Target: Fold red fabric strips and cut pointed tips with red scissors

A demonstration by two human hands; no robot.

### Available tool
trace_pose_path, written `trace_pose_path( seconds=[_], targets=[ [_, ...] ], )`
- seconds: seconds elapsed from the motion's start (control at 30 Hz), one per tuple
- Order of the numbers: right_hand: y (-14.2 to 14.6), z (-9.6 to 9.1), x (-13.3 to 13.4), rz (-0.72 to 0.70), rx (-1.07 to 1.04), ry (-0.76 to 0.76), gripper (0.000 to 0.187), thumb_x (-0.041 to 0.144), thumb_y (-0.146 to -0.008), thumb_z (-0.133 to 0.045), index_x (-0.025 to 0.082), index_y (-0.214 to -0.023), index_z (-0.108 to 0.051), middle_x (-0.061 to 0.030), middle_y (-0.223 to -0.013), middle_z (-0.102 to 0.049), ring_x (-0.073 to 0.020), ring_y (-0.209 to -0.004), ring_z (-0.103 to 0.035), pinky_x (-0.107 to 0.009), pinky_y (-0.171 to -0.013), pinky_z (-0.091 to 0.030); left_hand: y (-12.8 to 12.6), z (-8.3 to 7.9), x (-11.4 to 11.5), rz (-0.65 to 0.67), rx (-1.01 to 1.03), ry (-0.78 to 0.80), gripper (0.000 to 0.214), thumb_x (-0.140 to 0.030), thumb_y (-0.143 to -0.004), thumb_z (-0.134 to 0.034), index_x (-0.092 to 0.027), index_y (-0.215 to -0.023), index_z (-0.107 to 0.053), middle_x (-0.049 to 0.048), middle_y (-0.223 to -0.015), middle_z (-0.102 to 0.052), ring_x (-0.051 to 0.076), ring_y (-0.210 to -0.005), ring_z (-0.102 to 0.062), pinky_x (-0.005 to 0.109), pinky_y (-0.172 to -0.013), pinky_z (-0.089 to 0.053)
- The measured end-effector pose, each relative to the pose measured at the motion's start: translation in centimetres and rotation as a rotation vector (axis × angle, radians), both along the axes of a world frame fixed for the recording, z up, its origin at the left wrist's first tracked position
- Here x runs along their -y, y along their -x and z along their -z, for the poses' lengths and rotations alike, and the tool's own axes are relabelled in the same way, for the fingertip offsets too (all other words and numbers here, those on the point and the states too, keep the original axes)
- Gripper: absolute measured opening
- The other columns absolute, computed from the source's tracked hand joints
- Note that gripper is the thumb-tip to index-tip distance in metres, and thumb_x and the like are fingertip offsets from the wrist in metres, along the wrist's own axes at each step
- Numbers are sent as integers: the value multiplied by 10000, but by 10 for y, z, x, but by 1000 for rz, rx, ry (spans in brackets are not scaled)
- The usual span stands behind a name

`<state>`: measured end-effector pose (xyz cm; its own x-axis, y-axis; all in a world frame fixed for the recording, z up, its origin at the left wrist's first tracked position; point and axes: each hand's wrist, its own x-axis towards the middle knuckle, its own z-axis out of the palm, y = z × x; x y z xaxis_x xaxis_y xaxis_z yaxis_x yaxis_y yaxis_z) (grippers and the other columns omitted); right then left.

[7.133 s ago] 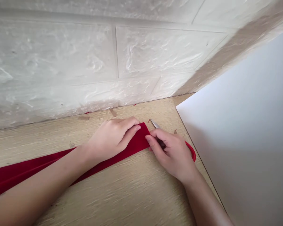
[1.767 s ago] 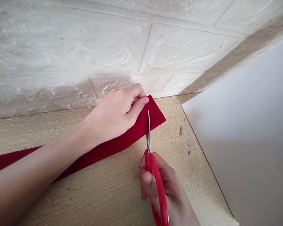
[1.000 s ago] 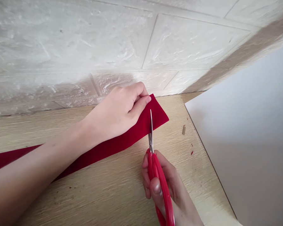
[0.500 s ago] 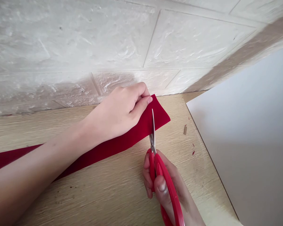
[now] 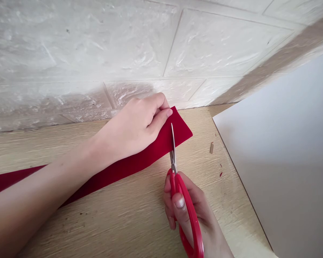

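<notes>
A long dark-red strip of cloth [image 5: 140, 157] runs from the left edge to the middle of the view, partly hidden under my left forearm. My left hand [image 5: 148, 120] pinches its upper edge near the right end between thumb and fingers. In my right hand [image 5: 188, 208] are scissors [image 5: 187, 211] with red handles, thumb and fingers wrapped around the loops. One metal blade lies on top of the cloth, pointing away from me just below my left fingertips. The other blade passes beneath the cloth, so most of it is hidden.
A pale wooden surface [image 5: 118, 222] lies under the cloth and meets a white brick-patterned wall [image 5: 110, 46] behind. At the right leans or lies a large white board [image 5: 282, 150]. Beside it are a small brown scrap [image 5: 211, 148] and tiny red bits [image 5: 221, 174].
The scissors and my right hand have shifted slightly left, and the handles have come closer together. The cloth's end and my left hand have moved a little left.
</notes>
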<state>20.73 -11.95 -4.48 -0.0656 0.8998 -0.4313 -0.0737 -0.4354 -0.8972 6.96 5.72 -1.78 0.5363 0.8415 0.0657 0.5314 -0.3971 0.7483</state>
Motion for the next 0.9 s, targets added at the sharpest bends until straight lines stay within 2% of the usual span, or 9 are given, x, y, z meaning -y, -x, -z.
trace_pose_path(
  seconds=[0.17, 0.33, 0.43, 0.6, 0.73, 0.9],
  targets=[
    [1, -3, -1, -18, 4, 50, 496, 708, -960, -540, 222, -868, -510, 64, -630, -416, -89, -544, -359, -252, -505, -273, 1, 0, 0, -4, 2, -8, 262, -371, -1022, -471, -204, -903, -634, -19, -729, -681, 133, -595, -568, 295, -597, -383],
    [7, -19, -2, 77, 41, 141, 588, 811, -885, -550, 224, -864, -515, 48, -686, -440, -100, -601, -375, -262, -563, -315, 1, -1, 1, 8, -10, -2, 264, -372, -1027, -465, -208, -905, -632, -11, -767, -692, 141, -646, -597, 290, -600, -395],
    [11, -23, -4, 83, 68, 148, 601, 823, -879, -543, 224, -848, -516, 42, -681, -435, -108, -611, -368, -270, -559, -290, 1, -3, 1, 10, -7, -14, 255, -373, -1023, -474, -213, -906, -634, -12, -750, -685, 136, -626, -580, 292, -592, -391],
    [15, -24, -6, 102, 72, 163, 611, 838, -863, -547, 228, -850, -519, 34, -674, -439, -121, -624, -372, -276, -549, -277, 0, -5, 1, -22, -28, -31, 259, -371, -1017, -469, -215, -861, -606, -22, -659, -639, 129, -549, -517, 306, -564, -352],
    [17, -24, -7, 99, 102, 133, 574, 791, -903, -538, 220, -845, -529, 39, -664, -448, -115, -611, -387, -290, -578, -281, 0, -5, 1, -30, -43, -35, 257, -368, -1020, -464, -212, -854, -584, -28, -638, -609, 124, -528, -486, 315, -561, -333],
    [15, -17, -8, 89, 81, 76, 529, 742, -938, -533, 223, -837, -512, 53, -621, -434, -106, -563, -395, -286, -542, -253, 1, -5, 1, -35, -50, -23, 269, -378, -1027, -459, -209, -852, -575, -29, -646, -609, 125, -531, -486, 320, -572, -332]
  ],
)
